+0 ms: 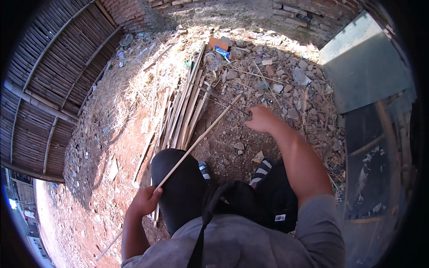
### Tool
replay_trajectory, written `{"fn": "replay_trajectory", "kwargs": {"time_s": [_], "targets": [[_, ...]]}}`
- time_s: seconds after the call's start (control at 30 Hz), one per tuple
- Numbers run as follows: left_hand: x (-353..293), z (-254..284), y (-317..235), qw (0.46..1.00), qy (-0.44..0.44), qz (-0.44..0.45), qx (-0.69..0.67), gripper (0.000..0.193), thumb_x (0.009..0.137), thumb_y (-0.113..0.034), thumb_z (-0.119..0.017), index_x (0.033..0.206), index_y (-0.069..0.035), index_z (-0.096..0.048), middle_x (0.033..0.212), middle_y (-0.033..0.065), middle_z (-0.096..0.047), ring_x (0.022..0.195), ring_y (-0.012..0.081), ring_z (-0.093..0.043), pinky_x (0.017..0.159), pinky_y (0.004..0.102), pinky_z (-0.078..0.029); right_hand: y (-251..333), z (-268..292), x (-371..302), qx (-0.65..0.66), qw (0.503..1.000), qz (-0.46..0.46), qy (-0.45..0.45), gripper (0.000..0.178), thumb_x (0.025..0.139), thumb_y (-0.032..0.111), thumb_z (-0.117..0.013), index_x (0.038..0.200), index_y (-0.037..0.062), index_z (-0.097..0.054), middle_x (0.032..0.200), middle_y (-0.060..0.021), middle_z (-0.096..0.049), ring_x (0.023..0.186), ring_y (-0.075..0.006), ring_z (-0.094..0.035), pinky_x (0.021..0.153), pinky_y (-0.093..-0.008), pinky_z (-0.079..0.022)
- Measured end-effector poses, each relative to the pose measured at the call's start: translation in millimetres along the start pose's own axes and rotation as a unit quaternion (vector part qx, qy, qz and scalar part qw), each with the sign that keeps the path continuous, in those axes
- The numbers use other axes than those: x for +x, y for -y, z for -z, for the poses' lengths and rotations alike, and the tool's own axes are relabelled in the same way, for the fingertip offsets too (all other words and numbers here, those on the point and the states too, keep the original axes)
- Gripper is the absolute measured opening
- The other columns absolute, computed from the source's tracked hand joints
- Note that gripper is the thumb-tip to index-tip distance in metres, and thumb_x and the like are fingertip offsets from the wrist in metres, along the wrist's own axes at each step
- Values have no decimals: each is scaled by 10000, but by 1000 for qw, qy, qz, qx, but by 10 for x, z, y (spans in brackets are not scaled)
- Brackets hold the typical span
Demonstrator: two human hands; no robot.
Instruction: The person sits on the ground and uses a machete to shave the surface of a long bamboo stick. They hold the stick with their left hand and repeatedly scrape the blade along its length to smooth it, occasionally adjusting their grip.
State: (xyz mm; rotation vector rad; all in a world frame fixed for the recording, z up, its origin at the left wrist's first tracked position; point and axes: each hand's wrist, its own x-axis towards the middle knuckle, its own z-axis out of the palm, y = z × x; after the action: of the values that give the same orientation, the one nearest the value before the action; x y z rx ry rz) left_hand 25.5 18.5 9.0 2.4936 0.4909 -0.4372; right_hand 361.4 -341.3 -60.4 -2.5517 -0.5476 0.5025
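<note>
My left hand [145,201] is closed around a long pale bamboo stick [203,135]. The stick slants over my left knee, its far end up by the tool and its near end low at the left. Out to the front right, my right hand [261,119] grips a long, thin, dark tool [223,102], like a blade seen edge-on; its exact kind is unclear. The tool points up and left and passes near the stick's far end; whether they touch I cannot tell. Beyond my left knee lies a pile of split bamboo strips [182,114].
Stones and rubble [290,96] cover the ground at the right, dry straw [138,85] the left. A woven bamboo wall [49,67] stands at the left, a brick wall [214,15] at the back. Grey panels [366,67] lean at the right. A blue wrapper [222,52] lies beyond the pile.
</note>
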Motion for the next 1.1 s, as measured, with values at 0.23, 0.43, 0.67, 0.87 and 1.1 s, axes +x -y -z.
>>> {"fn": "replay_trajectory", "kwargs": {"time_s": [0.23,0.43,0.67,0.87,1.1], "targets": [[-8,-5,26,1000,19,-4,15,550,1042,-457,-532,853,47,-643,707,252,-623,691,395,-643,669,471,-486,143,77,-37,-48,994,76,68,437,809,260,-697,1164,6,-700,1029,-211,-724,988,-386,-701,892,-472,-558],[-28,-26,4,1000,-10,-4,20,545,1036,-453,-545,834,45,-632,688,244,-616,659,394,-632,642,465,-480,55,63,-14,6,1000,-1,6,521,815,245,-684,1287,27,-678,1045,-204,-736,981,-367,-713,893,-454,-565],[-31,-2,28,1000,8,-4,3,553,1039,-462,-533,825,39,-627,688,245,-613,663,402,-628,643,474,-476,403,62,-251,-71,989,124,47,364,800,230,-702,1138,96,-723,905,-198,-726,897,-404,-709,825,-510,-564],[25,-29,85,999,-6,-29,17,574,1047,-475,-514,818,42,-618,673,236,-599,652,379,-622,637,477,-468,-100,101,-9,19,999,9,-48,440,824,219,-677,1221,28,-690,1018,-194,-732,974,-378,-708,885,-471,-558],[22,-9,108,1000,15,-9,-2,577,1048,-483,-509,830,38,-623,681,236,-603,660,380,-619,648,472,-472,481,-14,-268,-99,983,149,49,296,857,275,-704,1053,53,-704,895,-201,-715,863,-417,-699,806,-491,-561]]}}
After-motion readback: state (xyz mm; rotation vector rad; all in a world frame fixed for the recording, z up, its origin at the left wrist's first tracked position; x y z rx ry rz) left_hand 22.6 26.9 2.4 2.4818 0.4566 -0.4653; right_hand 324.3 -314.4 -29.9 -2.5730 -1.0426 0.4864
